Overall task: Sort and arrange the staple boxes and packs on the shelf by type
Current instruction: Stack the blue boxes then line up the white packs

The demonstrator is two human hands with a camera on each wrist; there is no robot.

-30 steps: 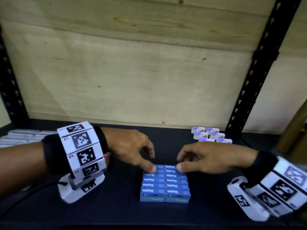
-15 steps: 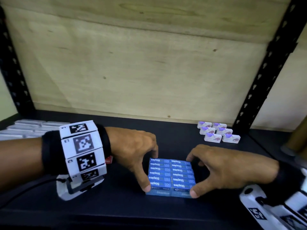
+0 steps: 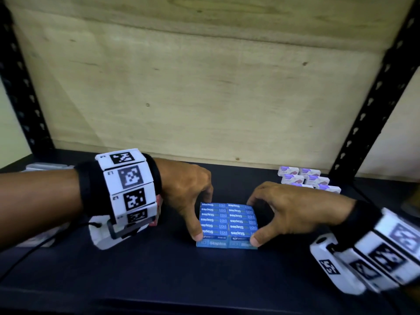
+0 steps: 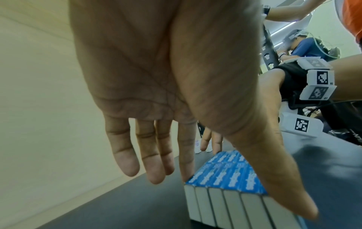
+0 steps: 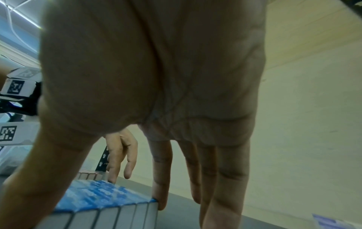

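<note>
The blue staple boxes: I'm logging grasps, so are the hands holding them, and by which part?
Yes. Both hands pinch the block of blue staple boxes front to back: left hand at its left end, right hand at its right end.

This looks like a storeroom or lab set up for recording, not a home. A black shelf runs across the lower frame between perforated black metal uprights at the left and right edges, backed by bare plywood, with small stationery boxes grouped on it. At the upper right of the left wrist view, another person wearing headgear sits under strip lighting.
</note>
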